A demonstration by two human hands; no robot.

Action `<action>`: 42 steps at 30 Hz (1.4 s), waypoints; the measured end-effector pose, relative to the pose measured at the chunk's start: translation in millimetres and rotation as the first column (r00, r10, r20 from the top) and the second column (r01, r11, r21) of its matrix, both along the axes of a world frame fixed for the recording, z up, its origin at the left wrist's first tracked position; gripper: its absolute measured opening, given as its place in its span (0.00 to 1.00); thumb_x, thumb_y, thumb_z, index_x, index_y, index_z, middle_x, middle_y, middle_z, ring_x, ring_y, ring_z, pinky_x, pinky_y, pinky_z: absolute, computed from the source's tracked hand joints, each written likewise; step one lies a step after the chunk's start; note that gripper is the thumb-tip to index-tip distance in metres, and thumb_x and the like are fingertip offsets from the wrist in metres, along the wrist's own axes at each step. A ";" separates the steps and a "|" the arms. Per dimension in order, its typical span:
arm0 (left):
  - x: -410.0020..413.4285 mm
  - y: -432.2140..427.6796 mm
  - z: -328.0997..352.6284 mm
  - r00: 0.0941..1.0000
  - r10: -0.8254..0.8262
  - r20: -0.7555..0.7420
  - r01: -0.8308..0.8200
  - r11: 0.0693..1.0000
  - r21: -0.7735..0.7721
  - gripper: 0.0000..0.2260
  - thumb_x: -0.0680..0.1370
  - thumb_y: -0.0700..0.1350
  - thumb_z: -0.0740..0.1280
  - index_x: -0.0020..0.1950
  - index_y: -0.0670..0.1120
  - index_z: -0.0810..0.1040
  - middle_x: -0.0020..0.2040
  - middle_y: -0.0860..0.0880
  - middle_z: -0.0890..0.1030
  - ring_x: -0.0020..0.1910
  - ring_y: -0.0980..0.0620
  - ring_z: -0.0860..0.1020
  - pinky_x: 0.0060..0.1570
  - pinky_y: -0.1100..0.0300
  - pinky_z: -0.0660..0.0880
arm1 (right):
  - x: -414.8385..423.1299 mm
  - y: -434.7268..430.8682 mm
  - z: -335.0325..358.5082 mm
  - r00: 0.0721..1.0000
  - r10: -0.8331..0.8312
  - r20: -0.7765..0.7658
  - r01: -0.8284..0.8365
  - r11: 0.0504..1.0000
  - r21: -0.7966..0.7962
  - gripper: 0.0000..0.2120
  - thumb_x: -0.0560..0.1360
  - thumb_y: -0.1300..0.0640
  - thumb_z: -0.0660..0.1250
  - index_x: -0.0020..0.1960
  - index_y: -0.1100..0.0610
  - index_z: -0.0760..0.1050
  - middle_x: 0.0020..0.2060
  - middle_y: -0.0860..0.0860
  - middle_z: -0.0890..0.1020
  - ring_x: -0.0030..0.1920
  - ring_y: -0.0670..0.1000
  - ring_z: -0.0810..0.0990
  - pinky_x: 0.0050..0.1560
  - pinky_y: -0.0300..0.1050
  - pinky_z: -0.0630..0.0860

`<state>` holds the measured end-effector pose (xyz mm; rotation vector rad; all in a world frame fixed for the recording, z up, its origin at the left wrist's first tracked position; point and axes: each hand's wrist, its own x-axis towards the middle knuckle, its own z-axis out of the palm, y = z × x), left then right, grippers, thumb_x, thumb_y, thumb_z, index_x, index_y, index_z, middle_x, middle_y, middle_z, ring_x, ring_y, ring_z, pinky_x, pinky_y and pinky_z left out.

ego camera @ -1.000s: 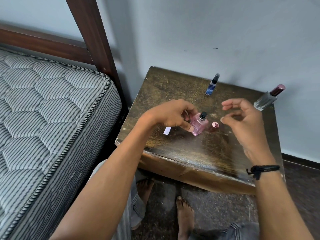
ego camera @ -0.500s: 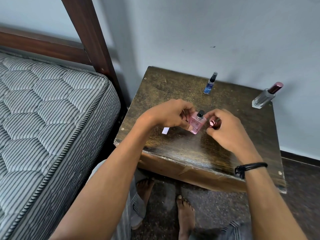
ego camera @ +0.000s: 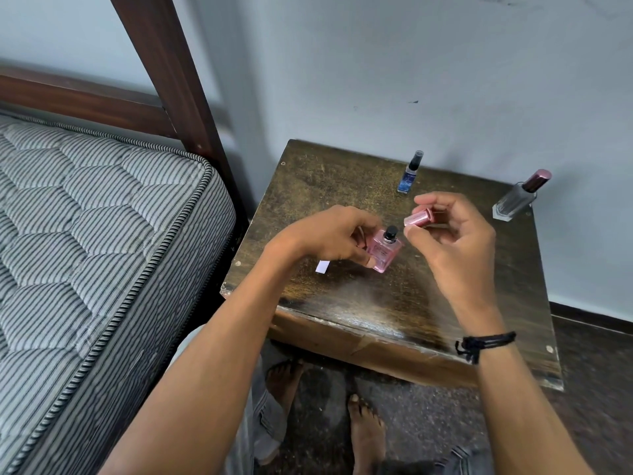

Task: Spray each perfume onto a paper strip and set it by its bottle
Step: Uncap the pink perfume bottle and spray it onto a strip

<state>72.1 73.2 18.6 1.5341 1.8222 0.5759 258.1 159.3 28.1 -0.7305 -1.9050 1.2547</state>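
My left hand (ego camera: 329, 236) grips a small pink perfume bottle (ego camera: 383, 252) with a bare black sprayer, tilted over the dark wooden table (ego camera: 342, 303). A white paper strip (ego camera: 322, 266) sticks out from under that hand; most of it is hidden. My right hand (ego camera: 448, 231) pinches the bottle's pink cap (ego camera: 418, 216) just right of and above the sprayer. A slim blue bottle (ego camera: 409, 173) stands at the table's back. A clear bottle with a maroon cap (ego camera: 520, 197) stands at the back right corner.
A striped mattress (ego camera: 85, 252) on a dark wooden bed frame (ego camera: 171, 80) lies close on the left. A grey wall (ego camera: 445, 80) runs right behind the table. My bare feet (ego camera: 366, 433) rest on the dark floor below the table's front edge.
My right hand came down to the pink cap beside the bottle, took it between its fingers and lifted it up to the right of the sprayer. My left hand kept hold of the pink bottle.
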 end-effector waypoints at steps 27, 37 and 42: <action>5.7 0.3 4.2 0.998 0.031 -0.054 -0.030 0.999 0.018 0.10 0.73 0.45 0.77 0.47 0.47 0.77 0.46 0.50 0.81 0.44 0.53 0.79 0.42 0.60 0.73 | 2.0 2.0 -11.8 0.973 0.203 0.106 -0.227 0.919 0.322 0.18 0.73 0.68 0.75 0.59 0.53 0.80 0.51 0.48 0.84 0.53 0.52 0.83 0.56 0.49 0.81; 5.8 -0.3 2.6 0.998 0.034 -0.047 -0.033 0.999 0.017 0.10 0.72 0.45 0.77 0.47 0.46 0.78 0.45 0.50 0.82 0.45 0.51 0.80 0.47 0.54 0.77 | 2.3 4.7 -12.3 0.964 0.223 0.143 -0.261 0.892 0.370 0.18 0.73 0.69 0.75 0.60 0.55 0.81 0.51 0.49 0.84 0.54 0.49 0.82 0.57 0.41 0.78; 6.1 0.0 4.1 0.998 0.035 -0.057 -0.034 0.999 0.015 0.09 0.72 0.44 0.77 0.47 0.45 0.79 0.46 0.50 0.82 0.45 0.51 0.80 0.47 0.53 0.78 | 2.1 8.8 -18.0 0.963 0.243 0.116 -0.269 0.887 0.376 0.15 0.74 0.69 0.75 0.59 0.58 0.82 0.51 0.51 0.84 0.53 0.52 0.83 0.56 0.47 0.80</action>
